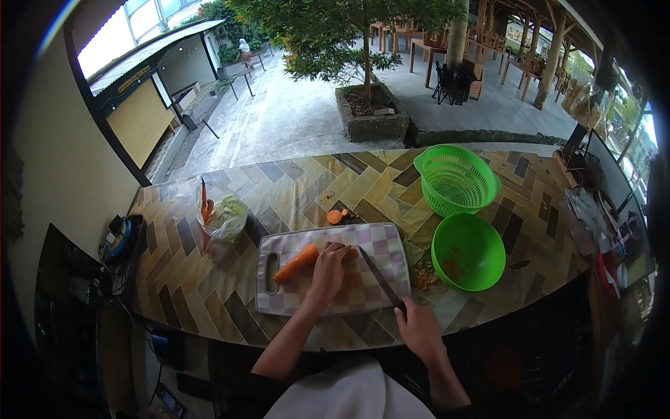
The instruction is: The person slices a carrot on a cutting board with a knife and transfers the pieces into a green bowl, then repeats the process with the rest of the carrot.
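A checked cutting board [380, 241] lies on the table in front of me. My left hand [330, 269] is on its middle, fingers curled down over a piece of carrot [351, 254] that is mostly hidden under them. A thick length of carrot [296, 263] lies just left of that hand, near the board's handle hole. My right hand [420, 327] grips a knife [380, 279] by its dark handle. The blade slants up and left across the board, its tip close to the carrot piece at my left fingertips.
A green colander [457, 178] and a green bowl [469, 241] with orange bits inside stand to the right. Carrot ends [335, 216] lie beyond the board, and small scraps [424, 276] beside it. A plastic bag [227, 218] of vegetables sits on the left.
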{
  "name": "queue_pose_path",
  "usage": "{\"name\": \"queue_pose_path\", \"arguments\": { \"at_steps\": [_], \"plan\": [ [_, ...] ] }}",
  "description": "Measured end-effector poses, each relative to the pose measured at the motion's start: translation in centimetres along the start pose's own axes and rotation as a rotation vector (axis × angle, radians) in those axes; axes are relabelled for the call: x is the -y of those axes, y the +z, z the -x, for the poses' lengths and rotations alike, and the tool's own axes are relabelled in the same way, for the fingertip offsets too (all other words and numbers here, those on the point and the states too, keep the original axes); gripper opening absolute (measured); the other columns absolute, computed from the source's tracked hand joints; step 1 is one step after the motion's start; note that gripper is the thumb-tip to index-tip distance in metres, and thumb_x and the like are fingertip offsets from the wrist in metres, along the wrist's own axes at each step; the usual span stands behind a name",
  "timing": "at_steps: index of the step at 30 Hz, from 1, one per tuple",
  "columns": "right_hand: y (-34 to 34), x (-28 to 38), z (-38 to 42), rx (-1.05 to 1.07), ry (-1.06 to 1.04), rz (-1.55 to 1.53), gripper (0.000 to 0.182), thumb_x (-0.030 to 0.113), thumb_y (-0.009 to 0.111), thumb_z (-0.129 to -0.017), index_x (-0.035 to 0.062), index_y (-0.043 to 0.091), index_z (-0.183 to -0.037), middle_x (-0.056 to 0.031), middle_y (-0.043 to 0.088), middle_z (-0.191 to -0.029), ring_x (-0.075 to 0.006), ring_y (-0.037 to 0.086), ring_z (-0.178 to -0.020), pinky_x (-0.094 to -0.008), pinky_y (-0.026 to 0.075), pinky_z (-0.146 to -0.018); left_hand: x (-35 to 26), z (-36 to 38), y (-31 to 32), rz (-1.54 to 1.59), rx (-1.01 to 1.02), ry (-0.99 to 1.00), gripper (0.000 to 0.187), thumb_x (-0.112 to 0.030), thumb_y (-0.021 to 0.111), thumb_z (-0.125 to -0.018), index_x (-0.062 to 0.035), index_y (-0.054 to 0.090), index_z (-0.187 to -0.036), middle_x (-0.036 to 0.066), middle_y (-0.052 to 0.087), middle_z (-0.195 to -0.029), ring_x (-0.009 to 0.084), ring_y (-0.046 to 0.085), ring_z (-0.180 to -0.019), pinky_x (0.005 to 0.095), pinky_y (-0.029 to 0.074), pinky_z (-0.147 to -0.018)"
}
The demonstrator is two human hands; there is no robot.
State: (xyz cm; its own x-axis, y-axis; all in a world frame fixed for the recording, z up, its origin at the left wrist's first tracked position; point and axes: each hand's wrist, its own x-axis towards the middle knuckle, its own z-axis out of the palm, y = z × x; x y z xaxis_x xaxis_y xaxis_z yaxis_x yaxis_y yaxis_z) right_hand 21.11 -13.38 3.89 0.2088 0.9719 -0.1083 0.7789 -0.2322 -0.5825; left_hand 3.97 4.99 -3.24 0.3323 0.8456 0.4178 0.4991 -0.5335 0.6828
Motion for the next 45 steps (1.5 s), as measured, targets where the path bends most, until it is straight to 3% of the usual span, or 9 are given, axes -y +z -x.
{"name": "queue_pose_path", "arguments": {
  "at_steps": [10,13,19,30,33,45],
  "plan": [
    [0.7,1.2,-0.6,-0.007,-0.007,0.053,0.024,0.023,0.055,-0.096,-0.0006,0.058,-0.101,-0.0254,0.065,-0.078,-0.045,0.063,-0.079,-0.054,0.048,-0.07,-0.7,0.0,-0.1,-0.04,-0.017,-0.022,0.026,0.002,0.068,-0.075,-0.0014,0.075,-0.1,0.016,0.069,-0.1,0.0312,0.064,-0.096,0.0375,0.05,-0.088],
    [0.6,0.8,-0.7,-0.008,-0.018,0.042,0.025,0.023,0.056,-0.096,-0.0007,0.058,-0.101,-0.0253,0.065,-0.078,-0.0452,0.063,-0.079,-0.054,0.048,-0.07,-0.6,0.1,-0.1,-0.028,-0.013,-0.03,0.031,0.002,0.067,-0.069,0.0017,0.073,-0.099,0.016,0.068,-0.102,0.0313,0.06,-0.1,0.0377,0.05,-0.089],
    [0.5,0.8,-0.9,-0.018,-0.066,0.095,0.023,0.023,0.053,-0.098,-0.0001,0.055,-0.099,-0.0238,0.066,-0.078,-0.0433,0.065,-0.076,-0.0523,0.05,-0.068,-0.5,0.4,-0.1,-0.051,-0.075,-0.003,0.024,-0.002,0.067,-0.078,-0.0004,0.075,-0.1,0.016,0.07,-0.1,0.0306,0.064,-0.094,0.037,0.051,-0.087],
    [0.2,0.4,-0.8,-0.035,-0.131,0.048,0.022,0.022,0.053,-0.098,0.0006,0.053,-0.102,-0.0244,0.065,-0.074,-0.0441,0.065,-0.074,-0.0535,0.048,-0.066,-0.2,0.6,0.4,-0.031,-0.097,-0.011,0.026,-0.002,0.066,-0.073,-0.0012,0.075,-0.097,0.014,0.069,-0.095,0.0297,0.062,-0.096,0.0367,0.05,-0.088],
    [0.3,0.2,-0.8,0.017,-0.073,0.046,0.028,0.023,0.056,-0.096,-0.0015,0.057,-0.11,-0.027,0.064,-0.077,-0.0467,0.063,-0.078,-0.0547,0.047,-0.069,-0.1,0.5,0.6,-0.027,-0.111,-0.034,0.026,0.0,0.063,-0.072,0.0001,0.075,-0.095,0.015,0.069,-0.094,0.0305,0.062,-0.096,0.0372,0.05,-0.088],
    [0.1,0.8,-0.7,0.139,-0.092,0.21,0.021,0.024,0.05,-0.1,0.0037,0.047,-0.106,-0.0253,0.064,-0.072,-0.0469,0.063,-0.072,-0.0573,0.048,-0.063,-0.9,0.4,0.2,-0.014,-0.104,-0.113,0.031,0.005,0.057,-0.069,0.0,0.075,-0.093,0.016,0.069,-0.095,0.0331,0.063,-0.097,0.0394,0.049,-0.09]
  ]
}}
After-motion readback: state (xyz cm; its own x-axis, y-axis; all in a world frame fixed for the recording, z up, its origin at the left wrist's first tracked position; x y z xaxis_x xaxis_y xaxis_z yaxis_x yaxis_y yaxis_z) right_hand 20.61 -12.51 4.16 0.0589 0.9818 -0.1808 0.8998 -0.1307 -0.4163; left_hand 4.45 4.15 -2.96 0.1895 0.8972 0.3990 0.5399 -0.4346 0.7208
